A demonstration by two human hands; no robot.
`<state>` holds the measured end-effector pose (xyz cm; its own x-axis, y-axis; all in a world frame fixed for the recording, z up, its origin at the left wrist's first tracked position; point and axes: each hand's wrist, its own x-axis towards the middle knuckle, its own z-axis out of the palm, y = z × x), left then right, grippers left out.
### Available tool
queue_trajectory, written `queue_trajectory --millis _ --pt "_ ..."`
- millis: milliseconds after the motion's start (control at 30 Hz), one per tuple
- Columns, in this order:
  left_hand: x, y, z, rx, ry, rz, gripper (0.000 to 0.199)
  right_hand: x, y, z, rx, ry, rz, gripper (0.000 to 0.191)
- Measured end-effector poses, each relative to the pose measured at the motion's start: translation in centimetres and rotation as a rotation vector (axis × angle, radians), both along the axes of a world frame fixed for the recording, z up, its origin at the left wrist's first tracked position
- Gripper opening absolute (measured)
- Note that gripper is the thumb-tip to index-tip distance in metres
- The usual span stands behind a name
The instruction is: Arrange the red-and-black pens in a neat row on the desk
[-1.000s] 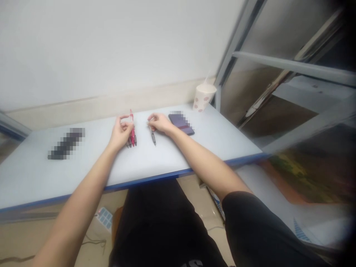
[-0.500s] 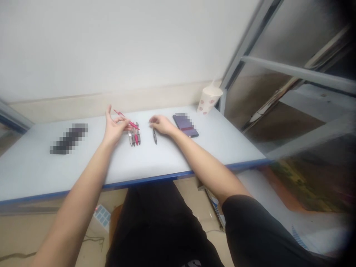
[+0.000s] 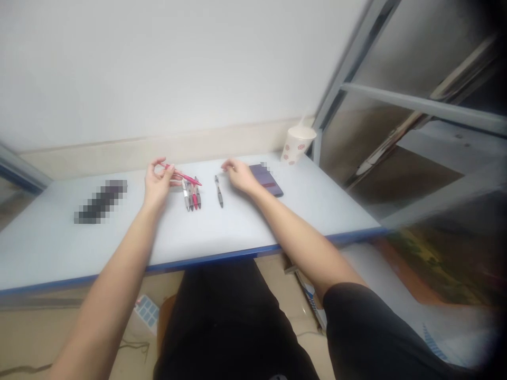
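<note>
Pinched between the thumb and fingers of my left hand (image 3: 157,182) is a pink pen (image 3: 189,178), tilted down to the right above the row of pens. That row lies side by side on the table: a white pen (image 3: 185,196), dark grey pens (image 3: 198,200) and another pink pen (image 3: 194,201). A single grey pen (image 3: 219,192) lies apart, to the right of the row. Just right of its upper end is my right hand (image 3: 238,175), holding nothing, its fingers loosely curled and a little apart.
A dark purple phone-like object (image 3: 269,182) lies behind my right wrist. At the table's back right corner stands a paper cup (image 3: 296,143) with red flower prints. On the left lies a blurred dark object (image 3: 101,201). The blue table edge (image 3: 214,257) runs in front of me.
My right hand has come off the single grey pen and moved slightly right. My left hand has changed its hold on the pink pen, its raised finger now curled in.
</note>
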<state>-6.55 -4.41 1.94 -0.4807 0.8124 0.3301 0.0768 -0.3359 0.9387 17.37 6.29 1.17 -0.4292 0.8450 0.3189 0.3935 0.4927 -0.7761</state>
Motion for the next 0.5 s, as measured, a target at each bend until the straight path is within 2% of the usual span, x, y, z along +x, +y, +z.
queue_trajectory --millis 100,200,300,400,500 --pt "-0.4 0.1 0.1 0.063 -0.007 0.084 0.052 -0.1 -0.7 0.6 -0.008 0.072 -0.003 0.028" --pt "-1.0 0.2 0.2 0.176 -0.036 0.233 0.044 -0.2 -1.2 1.1 -0.005 0.105 -0.011 0.027" --pt "-1.5 0.1 0.3 0.214 -0.046 0.348 0.038 -0.1 -1.4 1.4 -0.042 0.107 -0.045 0.027" --pt "-1.4 -0.1 0.4 0.214 -0.052 0.336 0.036 -0.1 -1.7 1.8 -0.069 0.118 -0.054 0.025" --pt "-0.8 -0.3 0.4 0.233 -0.063 0.318 0.041 -0.1 -2.5 2.2 -0.103 0.133 0.063 0.029"
